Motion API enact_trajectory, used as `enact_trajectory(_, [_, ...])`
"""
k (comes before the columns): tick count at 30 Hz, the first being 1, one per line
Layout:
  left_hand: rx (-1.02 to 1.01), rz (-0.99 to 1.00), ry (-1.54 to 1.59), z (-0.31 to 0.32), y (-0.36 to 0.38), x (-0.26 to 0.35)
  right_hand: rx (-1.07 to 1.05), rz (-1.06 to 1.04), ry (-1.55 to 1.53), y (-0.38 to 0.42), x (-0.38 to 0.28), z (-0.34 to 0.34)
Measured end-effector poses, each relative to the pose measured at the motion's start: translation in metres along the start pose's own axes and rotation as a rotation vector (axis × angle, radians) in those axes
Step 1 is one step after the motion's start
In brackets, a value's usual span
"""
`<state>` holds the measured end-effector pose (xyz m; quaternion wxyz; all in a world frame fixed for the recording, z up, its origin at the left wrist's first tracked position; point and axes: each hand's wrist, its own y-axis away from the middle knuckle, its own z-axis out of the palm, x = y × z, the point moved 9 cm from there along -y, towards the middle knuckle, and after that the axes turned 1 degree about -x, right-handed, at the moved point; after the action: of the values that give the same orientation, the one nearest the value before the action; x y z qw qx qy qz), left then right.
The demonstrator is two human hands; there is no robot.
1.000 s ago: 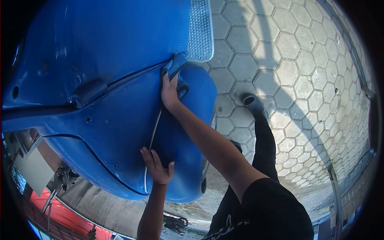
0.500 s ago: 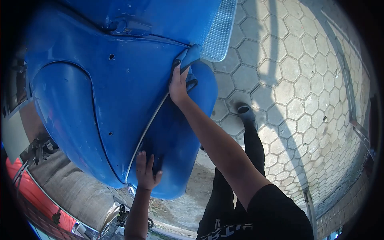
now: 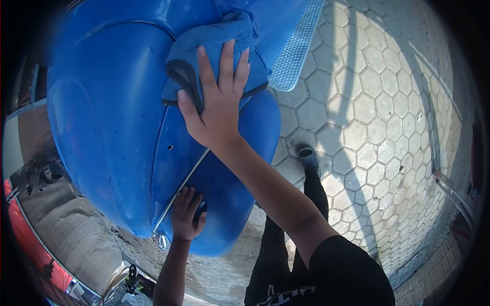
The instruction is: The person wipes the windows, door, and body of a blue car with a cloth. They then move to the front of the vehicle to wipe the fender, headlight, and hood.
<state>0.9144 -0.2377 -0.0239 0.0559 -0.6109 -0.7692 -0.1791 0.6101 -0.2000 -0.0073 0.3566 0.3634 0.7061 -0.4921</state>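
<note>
A glossy blue vehicle body [image 3: 112,117] with rounded panels fills the left and centre of the head view. My right hand [image 3: 217,102] lies with fingers spread on a blue cloth [image 3: 204,46] with a dark edge, pressing it against the upper part of the body. Lower down, my left hand [image 3: 187,214] rests on the blue surface beside a thin light trim strip [image 3: 179,189], its fingers extended and nothing in it. A small dark hole [image 3: 170,147] shows in the panel between the hands.
A textured metal step plate [image 3: 296,53] juts out at the upper right of the body. Hexagonal paving [image 3: 365,132] runs along the right, with my shoe [image 3: 306,153] on it. At the lower left are a red surface [image 3: 31,237] and rough ground.
My right hand has spread out over the cloth, which is now unfolded across the panel and further left. My left hand stays near the trim strip. The view has shifted over the body.
</note>
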Motion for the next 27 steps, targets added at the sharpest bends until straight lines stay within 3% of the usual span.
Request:
enact_trajectory(2, [-0.006,-0.006,0.010,-0.002,0.000,0.003,0.082,0.038,-0.016,-0.003,-0.001,0.002])
enact_trajectory(4, [0.009,-0.003,0.017,-0.004,-0.006,0.004,-0.070,-0.038,0.075,0.056,-0.013,0.026])
enact_trajectory(6, [0.018,0.003,0.030,-0.006,-0.006,0.005,-0.229,-0.258,0.076,0.126,-0.009,0.046])
enact_trajectory(9, [0.028,0.004,0.031,-0.008,-0.006,0.007,-0.183,-0.279,0.084,0.095,0.003,0.034])
enact_trajectory(12, [0.066,0.002,0.028,-0.014,-0.008,0.009,-0.046,-0.173,0.115,-0.011,-0.019,0.004])
enact_trajectory(15, [0.086,-0.001,0.039,-0.017,-0.009,0.010,-0.031,-0.223,0.142,-0.033,-0.027,-0.002])
enact_trajectory(18, [0.112,-0.009,0.055,-0.018,-0.010,0.011,-0.082,-0.272,0.040,0.068,0.034,0.025])
enact_trajectory(20, [0.115,-0.022,0.060,-0.018,-0.004,0.009,-0.424,-0.412,0.305,0.135,0.078,0.047])
enact_trajectory(23, [0.134,-0.025,0.069,-0.023,-0.010,0.007,-0.530,-0.627,0.385,0.107,0.074,0.030])
enact_trajectory(25, [0.142,-0.027,0.085,-0.024,-0.007,0.008,-0.397,-0.628,0.294,0.046,0.038,0.014])
enact_trajectory(27, [0.153,-0.033,0.099,-0.025,-0.006,0.009,-0.197,-0.381,0.148,-0.004,-0.008,0.011])
